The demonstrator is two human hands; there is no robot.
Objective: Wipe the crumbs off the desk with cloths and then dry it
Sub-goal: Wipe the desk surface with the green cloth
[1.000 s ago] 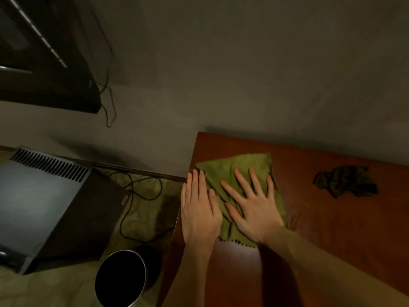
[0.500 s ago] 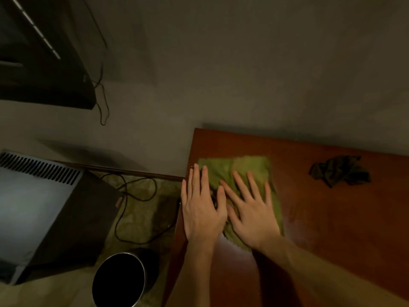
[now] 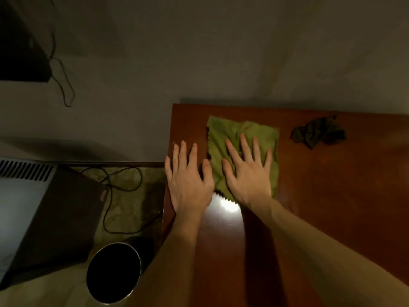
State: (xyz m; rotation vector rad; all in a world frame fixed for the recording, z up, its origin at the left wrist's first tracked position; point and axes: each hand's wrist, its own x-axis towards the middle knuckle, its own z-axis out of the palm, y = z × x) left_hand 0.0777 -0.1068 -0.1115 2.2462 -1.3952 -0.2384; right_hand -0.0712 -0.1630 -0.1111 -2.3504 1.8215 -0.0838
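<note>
Here the wooden worktop (image 3: 332, 207) ends at its left edge just beside the left hand (image 3: 188, 180), which lies flat, fingers (image 3: 182, 151) spread. The right hand (image 3: 247, 173) presses flat on the green cloth (image 3: 221, 134) near the far-left corner, fingers splayed, gripping nothing. Bare worktop stretches right, where a crumpled dark cloth (image 3: 318, 131) lies. No writing is legible.
</note>
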